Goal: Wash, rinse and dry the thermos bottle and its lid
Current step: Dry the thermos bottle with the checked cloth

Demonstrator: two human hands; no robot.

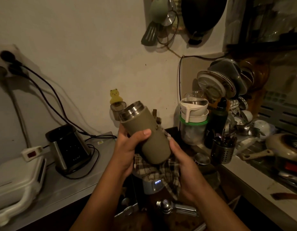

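An olive-green thermos bottle with a bare steel rim is tilted in mid-air, its open mouth pointing up and left. My left hand grips its body, thumb across the front. My right hand holds a checked cloth against the bottle's lower end and right side. The cloth hangs below the bottle. No lid sits on the bottle; I cannot tell where the lid is.
A black-and-steel appliance and a white appliance stand on the grey counter at left. A crowded dish rack, stacked containers, a cutlery holder and a pan fill the right. A metal tap sits below my hands.
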